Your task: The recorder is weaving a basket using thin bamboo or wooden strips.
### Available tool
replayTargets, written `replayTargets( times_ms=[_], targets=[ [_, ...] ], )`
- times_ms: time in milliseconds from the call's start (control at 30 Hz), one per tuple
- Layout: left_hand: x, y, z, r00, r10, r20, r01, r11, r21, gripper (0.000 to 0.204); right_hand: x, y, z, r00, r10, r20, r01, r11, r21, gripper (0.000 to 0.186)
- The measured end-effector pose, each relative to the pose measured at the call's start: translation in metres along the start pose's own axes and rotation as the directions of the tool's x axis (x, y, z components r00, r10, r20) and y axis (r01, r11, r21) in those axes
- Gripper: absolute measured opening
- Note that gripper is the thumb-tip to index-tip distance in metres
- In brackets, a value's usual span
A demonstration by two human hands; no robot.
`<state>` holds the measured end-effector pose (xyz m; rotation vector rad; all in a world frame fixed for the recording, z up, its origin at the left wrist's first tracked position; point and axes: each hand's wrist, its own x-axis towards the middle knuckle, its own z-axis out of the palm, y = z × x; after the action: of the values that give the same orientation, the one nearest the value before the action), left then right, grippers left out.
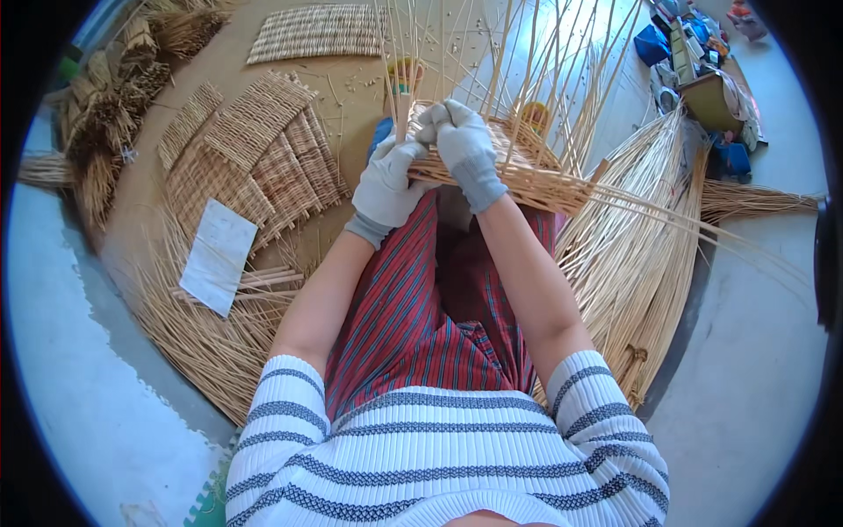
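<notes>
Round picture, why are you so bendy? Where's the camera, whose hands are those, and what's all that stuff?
There's no robot here, just a person. The camera sits on the person's head, looking down; its very wide lens bends straight edges. The hands wear pale gloves with grey cuffs. The left hand holds one end of a woven basket with long thin sticks poking up. The right hand is beside it; I can't tell whether it pinches anything. On the floor to the left are woven mats and a white sheet. To the right lies a big pile of long sticks.
</notes>
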<state>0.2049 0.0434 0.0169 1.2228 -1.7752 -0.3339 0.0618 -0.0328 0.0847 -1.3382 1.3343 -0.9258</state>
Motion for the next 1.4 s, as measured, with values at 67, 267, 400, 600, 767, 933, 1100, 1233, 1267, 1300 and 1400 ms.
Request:
replayTargets(
  times_ms=[67, 267, 400, 600, 767, 933, 1100, 1233, 1267, 1300, 1400],
  targets=[
    [0.003, 0.001, 0.0, 1.0, 0.001, -0.003, -0.001, 1.0, 0.002, 0.065, 0.003, 0.004, 0.002, 0.998, 0.047, -0.034, -0.048, 0.998, -0.03, 0.026],
    [0.001, 0.017, -0.034, 0.993, 0.111, -0.031, -0.106, 0.986, 0.129, 0.082, -0.004, -0.03, -0.026, 0.988, 0.054, -0.142, -0.049, 0.998, 0.034, 0.027],
    [-0.007, 0.041, -0.058, 0.997, 0.005, -0.073, 0.006, 0.989, 0.145, 0.084, -0.066, -0.09, -0.09, 0.97, -0.129, -0.207, 0.179, 0.954, 0.242, 0.031],
    [0.016, 0.109, -0.023, 0.907, 0.42, 0.028, -0.421, 0.907, 0.021, 0.071, -0.235, -0.1, -0.161, 0.944, -0.24, -0.225, 0.292, 0.927, 0.237, 0.04],
    [-0.029, 0.184, -0.017, 0.787, 0.584, 0.2, -0.593, 0.805, -0.019, 0.068, -0.32, -0.011, -0.21, 0.876, -0.345, -0.338, 0.461, 0.806, 0.372, 0.039],
    [-0.042, 0.232, 0.006, 0.594, 0.707, 0.385, -0.789, 0.605, 0.106, 0.061, -0.312, 0.068, -0.255, 0.73, -0.343, -0.591, 0.611, 0.715, 0.34, 0.046],
    [-0.029, 0.222, 0.052, 0.586, 0.743, 0.324, -0.804, 0.584, 0.114, 0.057, -0.284, 0.115, -0.253, 0.724, -0.143, -0.674, 0.501, 0.781, 0.372, 0.045],
    [0.008, 0.182, 0.072, 0.645, 0.694, 0.319, -0.754, 0.647, 0.116, 0.053, -0.224, 0.123, -0.24, 0.844, -0.009, -0.537, 0.176, 0.949, 0.261, 0.044],
    [0.021, 0.172, 0.076, 0.658, 0.683, 0.319, -0.739, 0.667, 0.097, 0.051, -0.203, 0.122, -0.237, 0.857, -0.015, -0.515, 0.131, 0.973, 0.19, 0.043],
    [0.032, 0.163, 0.076, 0.685, 0.67, 0.288, -0.723, 0.672, 0.159, 0.05, -0.186, 0.121, -0.231, 0.856, -0.022, -0.516, 0.094, 0.989, 0.113, 0.042],
    [0.059, 0.154, 0.093, 0.662, 0.701, 0.266, -0.749, 0.631, 0.2, 0.046, -0.148, 0.121, -0.222, 0.802, -0.133, -0.582, 0.091, 0.991, -0.101, 0.036]
  ],
)
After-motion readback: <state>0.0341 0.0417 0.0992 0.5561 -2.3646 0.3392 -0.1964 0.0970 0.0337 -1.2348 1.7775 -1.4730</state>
